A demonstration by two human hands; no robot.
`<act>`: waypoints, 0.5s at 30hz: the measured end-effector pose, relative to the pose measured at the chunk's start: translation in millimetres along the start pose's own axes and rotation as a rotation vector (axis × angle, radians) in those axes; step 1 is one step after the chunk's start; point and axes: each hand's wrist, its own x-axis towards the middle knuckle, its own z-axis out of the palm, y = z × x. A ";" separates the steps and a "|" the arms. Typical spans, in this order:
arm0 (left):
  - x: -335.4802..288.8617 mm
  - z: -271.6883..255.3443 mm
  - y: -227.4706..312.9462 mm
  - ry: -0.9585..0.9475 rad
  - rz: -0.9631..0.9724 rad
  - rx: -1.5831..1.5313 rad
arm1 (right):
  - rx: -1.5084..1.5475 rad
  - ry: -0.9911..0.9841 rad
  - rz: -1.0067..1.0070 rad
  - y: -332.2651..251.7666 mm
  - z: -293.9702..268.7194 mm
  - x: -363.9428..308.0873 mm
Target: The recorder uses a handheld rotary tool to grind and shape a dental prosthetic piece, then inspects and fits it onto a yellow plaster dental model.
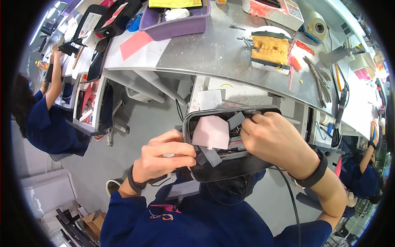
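A black plastic bin (230, 171) is in front of my body, with loose flat pieces in it. On top lie a pale pink sheet (212, 131) with cut corners and a grey strip (213, 156). Another grey piece (236, 120) leans near the far wall. My left hand (166, 154) is closed at the bin's left end, fingertips on its rim; a small pale patch shows between the fingers. Over the right side, my right hand (273, 140) reaches in with curled fingers. Those fingertips are partly hidden, so what they hold cannot be made out.
Ahead is a metal-topped bench (197, 53) with a purple tub (177, 26), a yellow dental model (269, 49) and metal hand tools (319, 80). An open drawer (86, 105) is at left. A co-worker (49, 115) sits left, another (364, 173) right. A black cable (294, 197) hangs beside my right arm.
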 end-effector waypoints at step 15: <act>-2.0 2.3 -2.7 -0.023 0.070 -0.089 | 0.107 0.034 -0.116 -16.5 34.5 -10.3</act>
